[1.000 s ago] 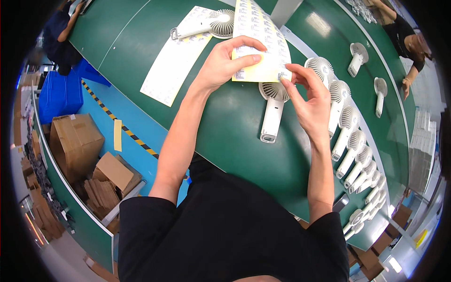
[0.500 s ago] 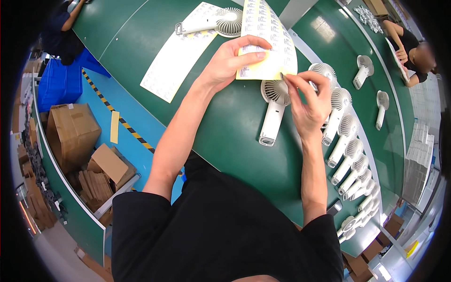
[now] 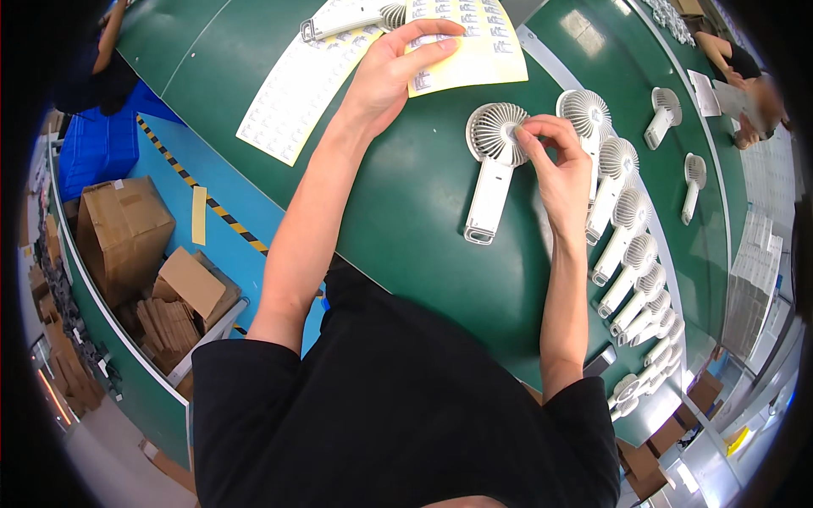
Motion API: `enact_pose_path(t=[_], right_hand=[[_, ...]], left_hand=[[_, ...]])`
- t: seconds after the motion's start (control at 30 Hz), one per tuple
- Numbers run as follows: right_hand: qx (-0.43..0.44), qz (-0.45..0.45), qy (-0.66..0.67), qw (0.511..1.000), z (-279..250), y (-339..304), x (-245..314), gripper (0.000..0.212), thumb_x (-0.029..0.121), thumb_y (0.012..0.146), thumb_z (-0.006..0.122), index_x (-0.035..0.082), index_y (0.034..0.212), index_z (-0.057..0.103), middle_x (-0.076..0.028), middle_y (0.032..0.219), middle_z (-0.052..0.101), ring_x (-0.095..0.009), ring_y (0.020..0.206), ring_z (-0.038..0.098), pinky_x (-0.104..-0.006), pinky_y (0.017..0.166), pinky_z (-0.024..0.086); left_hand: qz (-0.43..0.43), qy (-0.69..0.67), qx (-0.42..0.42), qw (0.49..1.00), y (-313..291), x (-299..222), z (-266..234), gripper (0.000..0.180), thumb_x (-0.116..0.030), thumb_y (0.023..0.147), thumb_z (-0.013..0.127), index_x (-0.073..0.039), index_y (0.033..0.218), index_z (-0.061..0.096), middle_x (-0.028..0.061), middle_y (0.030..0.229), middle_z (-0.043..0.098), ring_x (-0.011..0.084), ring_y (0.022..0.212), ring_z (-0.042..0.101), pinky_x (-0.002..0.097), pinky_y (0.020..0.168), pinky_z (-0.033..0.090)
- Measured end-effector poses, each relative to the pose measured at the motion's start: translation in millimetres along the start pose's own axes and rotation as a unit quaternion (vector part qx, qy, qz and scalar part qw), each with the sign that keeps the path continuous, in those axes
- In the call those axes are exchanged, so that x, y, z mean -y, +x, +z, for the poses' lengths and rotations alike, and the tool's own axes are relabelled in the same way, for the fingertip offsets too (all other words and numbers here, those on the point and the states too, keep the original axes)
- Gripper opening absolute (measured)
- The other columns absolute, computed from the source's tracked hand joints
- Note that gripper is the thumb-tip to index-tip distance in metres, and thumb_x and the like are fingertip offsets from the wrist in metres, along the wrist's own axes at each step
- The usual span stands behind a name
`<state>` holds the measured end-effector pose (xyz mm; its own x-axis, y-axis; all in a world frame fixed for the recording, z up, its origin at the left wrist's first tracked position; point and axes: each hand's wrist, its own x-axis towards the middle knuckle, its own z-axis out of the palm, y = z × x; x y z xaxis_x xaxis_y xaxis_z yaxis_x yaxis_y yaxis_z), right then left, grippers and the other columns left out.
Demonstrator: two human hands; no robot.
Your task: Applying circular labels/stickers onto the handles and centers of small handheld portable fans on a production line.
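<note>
Left hand [image 3: 385, 76] pinched label sheet [image 3: 472, 52]; my right hand [image 3: 561, 159] met fan [image 3: 493, 169], grip untellable; seemingly label-placing step, next move called for steady press

Left of the desk [image 3: 406, 203], a black-and-yellow striped line [image 3: 169, 161] crosses the blue floor [image 3: 233, 193], with 1 pale yellow strip [image 3: 199, 216] just beside it. Past them are a blue bin [image 3: 100, 157], a large brown box [image 3: 127, 229], an opened carton [image 3: 196, 282] and flat cardboard pieces [image 3: 165, 326]. 2 co-workers [image 3: 743, 61] in dark tops appear toward the upper corners. A pale stack [image 3: 752, 292] stands far right.
</note>
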<state>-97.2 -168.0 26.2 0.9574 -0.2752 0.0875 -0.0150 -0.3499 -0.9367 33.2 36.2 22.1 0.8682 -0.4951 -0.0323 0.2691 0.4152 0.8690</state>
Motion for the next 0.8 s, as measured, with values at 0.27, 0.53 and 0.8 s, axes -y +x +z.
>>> enact_pose_path(t=[0.27,0.53,0.8], right_hand=[[-0.007,0.005,-0.038,0.999,2.0,-0.6,0.7,0.011,0.01,0.083,0.073,0.002,0.091,0.071,-0.003,0.099,0.065,-0.012,0.086,0.054,-0.0253,0.075,0.042],[-0.029,0.002,-0.042,0.999,6.4,-0.1,-2.7,0.012,0.011,0.082,0.074,0.003,0.09,0.072,-0.003,0.099,0.065,-0.012,0.086,0.054,-0.0255,0.075,0.042],[-0.018,-0.006,-0.049,0.999,6.0,-0.3,-1.2,0.012,0.012,0.082,0.075,0.003,0.09,0.072,-0.003,0.099,0.065,-0.012,0.086,0.054,-0.0257,0.074,0.042]], left_hand=[[-0.004,0.039,0.002,0.999,0.6,1.7,0.5,0.031,-0.018,0.091,0.067,-0.003,0.118,0.063,0.0075,0.106,0.066,0.0111,0.097,0.064,0.0245,0.084,0.052],[0.0,0.024,-0.003,1.0,1.3,2.4,-1.0,0.026,-0.014,0.091,0.068,-0.003,0.114,0.066,0.008,0.108,0.068,0.0102,0.095,0.066,0.0221,0.082,0.054],[0.001,0.047,-0.002,0.999,0.9,2.9,-0.4,0.03,-0.018,0.091,0.067,-0.003,0.116,0.064,0.0066,0.106,0.067,0.0108,0.098,0.064,0.0246,0.085,0.052]])
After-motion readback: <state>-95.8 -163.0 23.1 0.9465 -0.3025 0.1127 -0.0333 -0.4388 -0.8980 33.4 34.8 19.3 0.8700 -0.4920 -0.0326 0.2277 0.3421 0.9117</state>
